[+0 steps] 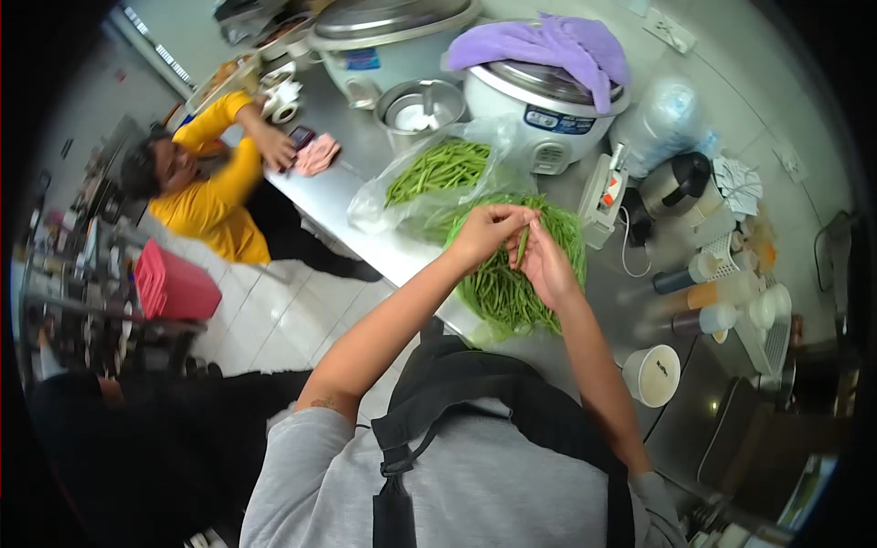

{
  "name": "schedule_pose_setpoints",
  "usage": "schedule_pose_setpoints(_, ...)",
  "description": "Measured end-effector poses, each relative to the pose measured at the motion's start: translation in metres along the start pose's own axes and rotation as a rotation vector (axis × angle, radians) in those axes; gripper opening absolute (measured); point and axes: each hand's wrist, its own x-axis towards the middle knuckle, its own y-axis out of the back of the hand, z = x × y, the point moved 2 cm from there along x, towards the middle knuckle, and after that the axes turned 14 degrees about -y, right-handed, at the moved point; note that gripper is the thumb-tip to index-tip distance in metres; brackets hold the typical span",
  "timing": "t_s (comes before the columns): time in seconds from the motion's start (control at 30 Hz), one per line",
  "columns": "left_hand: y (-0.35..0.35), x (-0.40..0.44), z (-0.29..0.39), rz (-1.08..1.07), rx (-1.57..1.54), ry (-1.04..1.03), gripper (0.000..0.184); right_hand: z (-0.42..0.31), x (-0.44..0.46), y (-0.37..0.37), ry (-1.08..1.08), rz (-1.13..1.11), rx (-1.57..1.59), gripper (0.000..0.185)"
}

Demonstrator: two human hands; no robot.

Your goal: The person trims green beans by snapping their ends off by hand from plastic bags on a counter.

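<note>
Here, I have the left hand [484, 239] and right hand [550, 271] pinching one green bean [522, 248].
Crowding the far side: clear plastic bag [369, 203], towel-draped rice cooker [498, 105].

head cam, single view | we look from wearer's head, forward and steeply down | wide, fisheye-bent, dark-cornered | grey shirt [512, 475] nearest us, low centre | left hand [491, 236], right hand [550, 269] mid-frame | tiled wall [744, 105] beyond, upper right
</note>
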Motion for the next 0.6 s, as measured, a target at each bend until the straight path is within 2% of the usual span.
schedule_pose_setpoints(0.03, -0.006, -0.008, 0.005, 0.034, -0.016, 0.008, 0.029, -0.001, -0.005, -0.001, 0.013, -0.055, -0.065, 0.031)
schedule_pose_setpoints(0.13, -0.011, -0.031, 0.001, 0.287, 0.077, -0.310, 0.025, 0.013, -0.025, -0.007, 0.014, -0.131, -0.162, 0.030)
schedule_pose_setpoints(0.2, -0.009, -0.066, 0.007, 0.399, 0.221, -0.362, 0.025, 0.032, -0.041, -0.019, -0.049, -0.154, -0.222, 0.027)
schedule_pose_setpoints(0.3, 0.001, -0.134, 0.003, 0.456, 0.176, -0.328, 0.028, 0.078, -0.050, -0.033, -0.144, -0.268, -0.299, 0.024)
schedule_pose_setpoints(0.4, 0.002, -0.214, 0.007, 0.635, 0.176, -0.261, 0.030, 0.109, -0.072, -0.064, -0.345, -0.454, -0.347, 0.025)
schedule_pose_setpoints(0.53, 0.004, -0.331, -0.001, 0.899, 0.040, -0.294, 0.029, 0.165, -0.089, -0.092, -0.555, -0.667, -0.585, 0.032)
schedule_pose_setpoints(0.6, 0.003, -0.387, -0.016, 0.959, 0.112, -0.311, 0.030, 0.186, -0.110, -0.111, -0.597, -0.798, -0.790, 0.034)
